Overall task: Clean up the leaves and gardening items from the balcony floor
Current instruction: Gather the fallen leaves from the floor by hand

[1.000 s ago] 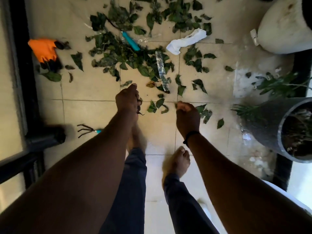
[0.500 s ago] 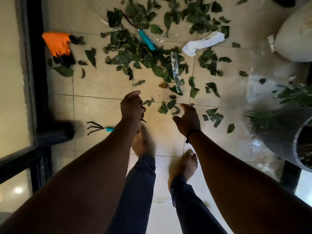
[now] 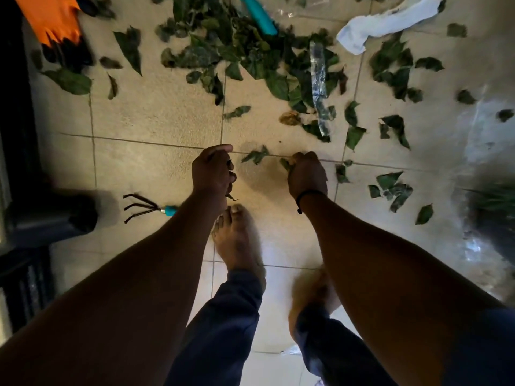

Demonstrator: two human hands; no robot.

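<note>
At the far left, an orange glove (image 3: pixel 51 20) with dark fingertips lies flat on the floor, its fabric looking soft and rubbery, and below it a small hand rake (image 3: pixel 145 208) with three thin curved metal prongs and a teal handle rests just beside the person's left forearm. The left hand (image 3: pixel 213 174) is curled tight, and a few dark crumpled leaf pieces stick out from under its fingers. Between the two hands one green leaf (image 3: pixel 256 156) lies on the tile joint. The right hand (image 3: pixel 306 176), with a thin black band at the wrist, pinches a small leaf at its fingertips. Beyond the hands the scattered leaves (image 3: pixel 245 57) form a dense, jagged heap, crossed by a strip of clear crinkled plastic (image 3: pixel 318 84); a smooth teal tool handle (image 3: pixel 259 15) and a white cloth (image 3: pixel 387 20) lie at the top. Compared with half a second ago, the right hand, then open above the floor, has now closed on a leaf, and the view has come closer to the ground. The floor is of pale beige tiles (image 3: pixel 156 112), slightly grainy, with thin dark joints; a black frame runs along the left edge, and a blurred dark plant pot (image 3: pixel 493 218) stands at the right.
</note>
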